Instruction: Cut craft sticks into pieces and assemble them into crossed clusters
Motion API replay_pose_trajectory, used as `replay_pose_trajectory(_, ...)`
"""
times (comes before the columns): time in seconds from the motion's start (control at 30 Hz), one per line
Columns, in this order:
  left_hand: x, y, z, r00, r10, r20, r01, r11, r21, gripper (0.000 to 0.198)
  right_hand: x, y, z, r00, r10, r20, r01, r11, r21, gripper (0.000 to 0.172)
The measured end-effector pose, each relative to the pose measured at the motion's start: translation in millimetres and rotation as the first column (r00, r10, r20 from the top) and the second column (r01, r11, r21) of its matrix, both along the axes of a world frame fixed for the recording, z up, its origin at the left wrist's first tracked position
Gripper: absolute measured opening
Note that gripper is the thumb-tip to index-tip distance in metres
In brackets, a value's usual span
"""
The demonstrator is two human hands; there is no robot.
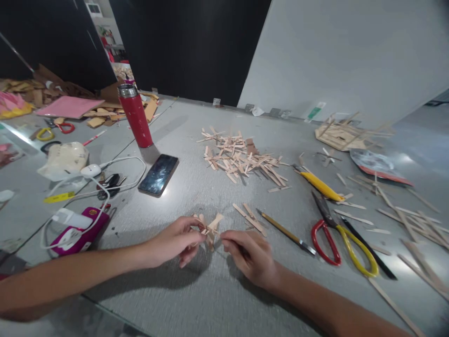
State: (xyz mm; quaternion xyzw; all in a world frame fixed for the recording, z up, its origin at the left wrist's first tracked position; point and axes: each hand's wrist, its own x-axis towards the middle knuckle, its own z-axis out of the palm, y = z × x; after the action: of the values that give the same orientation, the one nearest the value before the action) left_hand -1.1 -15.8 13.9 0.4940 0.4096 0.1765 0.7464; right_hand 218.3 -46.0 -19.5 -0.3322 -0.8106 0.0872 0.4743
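Note:
Near the front middle of the table, my left hand (181,239) pinches a small cluster of crossed wooden craft sticks (212,225). The cluster is held just above the tabletop, its left part hidden by my fingers. My right hand (249,256) is closed in a pinch at the cluster's right side. Whatever lies between those fingertips is too small to tell. Just beyond my right hand lie a few loose craft sticks (248,219) and a brown-handled craft knife or brush (286,231). Scissors (326,220) with one red and one yellow handle rest farther right.
A heap of cut sticks (242,157) lies beyond my hands. At left are a phone (159,175), a red bottle (135,115), a purple power strip (82,231) and cables. A yellow utility knife (321,186), more sticks and a stick frame (345,133) sit right.

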Motion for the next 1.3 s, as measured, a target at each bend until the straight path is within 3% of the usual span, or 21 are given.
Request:
replay_pose_trajectory(0.3,0.2,3.5,0.1,0.999,-0.037,-0.001,0.037,0.999,-0.01,0.026,0.0,0.5,-4.6,0.998,0.059,-0.005,-0.059,0.997,-0.042,0.014)
replay_pose_trajectory(0.67,0.2,4.3,-5.1,0.997,0.021,0.074,-0.021,1.0,-0.005,0.036,-1.5,1.6,-5.1,1.0,-0.013,0.01,0.013,1.0,-0.025,0.019)
replay_pose_trajectory(1.03,2.3,0.6,-1.0,0.991,0.127,0.042,-0.132,0.98,0.152,0.04,-2.4,3.7,-7.2,0.998,-0.066,0.018,0.066,0.998,-0.012,0.013)
replay_pose_trajectory(1.17,2.3,1.2,-2.2,0.997,0.076,0.022,-0.078,0.989,0.127,0.046,-2.5,3.8,-7.3,0.997,-0.068,0.039,0.069,0.997,-0.031,0.015)
replay_pose_trajectory(1.3,2.7,1.1,-6.8,0.99,0.122,0.064,-0.127,0.989,0.076,0.052,-1.5,3.9,-8.3,0.998,-0.046,0.046,0.049,0.997,-0.06,0.016)
